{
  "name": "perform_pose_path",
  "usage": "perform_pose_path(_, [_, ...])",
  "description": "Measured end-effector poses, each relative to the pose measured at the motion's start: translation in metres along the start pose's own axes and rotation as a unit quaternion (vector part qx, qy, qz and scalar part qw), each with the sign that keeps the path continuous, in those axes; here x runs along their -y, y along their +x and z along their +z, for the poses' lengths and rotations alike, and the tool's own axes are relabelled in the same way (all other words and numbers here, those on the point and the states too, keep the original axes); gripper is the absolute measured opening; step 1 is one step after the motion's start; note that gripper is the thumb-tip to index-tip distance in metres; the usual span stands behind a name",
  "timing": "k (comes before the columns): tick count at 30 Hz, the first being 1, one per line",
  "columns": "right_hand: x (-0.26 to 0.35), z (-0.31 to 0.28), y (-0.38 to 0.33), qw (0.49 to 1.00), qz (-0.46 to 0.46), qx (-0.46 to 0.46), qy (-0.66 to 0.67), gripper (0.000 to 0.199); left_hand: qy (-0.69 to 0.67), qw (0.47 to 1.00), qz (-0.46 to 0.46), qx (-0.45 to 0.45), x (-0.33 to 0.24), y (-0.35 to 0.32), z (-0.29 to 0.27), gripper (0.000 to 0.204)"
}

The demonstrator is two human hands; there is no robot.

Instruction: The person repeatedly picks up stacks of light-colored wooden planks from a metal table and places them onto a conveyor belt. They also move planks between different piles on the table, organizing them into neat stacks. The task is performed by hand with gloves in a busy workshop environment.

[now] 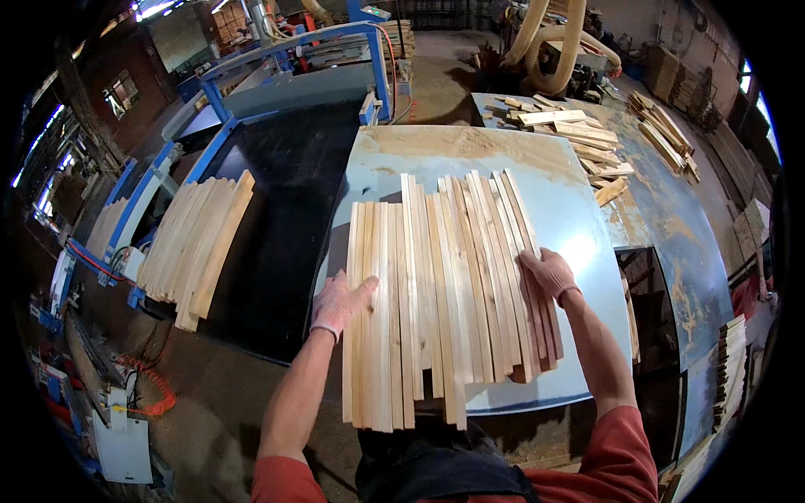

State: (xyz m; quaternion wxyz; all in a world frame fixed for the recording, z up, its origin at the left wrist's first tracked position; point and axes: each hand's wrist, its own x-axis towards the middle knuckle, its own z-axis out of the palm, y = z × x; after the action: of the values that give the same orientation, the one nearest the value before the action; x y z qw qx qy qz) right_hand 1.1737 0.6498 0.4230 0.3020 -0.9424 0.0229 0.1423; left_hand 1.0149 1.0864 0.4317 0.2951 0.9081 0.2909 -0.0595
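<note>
A row of pale wooden strips point(436, 293) stands side by side on the light metal table point(377, 163) in front of me. Their ends are uneven, and several stick out past the table's near edge toward my body. My gloved left hand point(342, 302) presses on the row's left side, thumb over the top. On the opposite side, my gloved right hand point(549, 273) grips the outermost strips, which lean a little. Between them, both hands squeeze the row together. The fingers under and behind the strips are partly hidden.
Left of the table lies a black conveyor belt point(272, 243) with another row of strips point(197, 243) and a blue frame point(293, 38) over it. Loose boards point(579, 138) are heaped on the far-right table. Sawdust covers the table's back edge. Beige hoses point(570, 50) hang beyond.
</note>
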Motion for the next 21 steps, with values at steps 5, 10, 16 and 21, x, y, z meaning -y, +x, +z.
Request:
perform_pose_path(5, [-0.009,0.031,-0.011,0.997,0.039,-0.059,0.033,0.087,-0.123,0.988,0.086,0.024,0.018,-0.012,-0.001,0.122])
perform_pose_path(10, [0.039,0.065,-0.03,0.985,0.102,-0.028,0.14,0.086,-0.009,0.988,0.155,0.007,0.061,-0.004,-0.017,0.113])
perform_pose_path(16, [0.15,0.161,-0.058,0.986,0.105,-0.026,0.128,0.081,0.044,0.991,0.129,0.015,0.154,0.083,-0.118,0.112])
perform_pose_path(21, [0.292,0.25,-0.07,0.973,0.008,0.021,0.23,0.063,0.25,0.959,0.108,-0.084,0.259,0.144,-0.193,0.108])
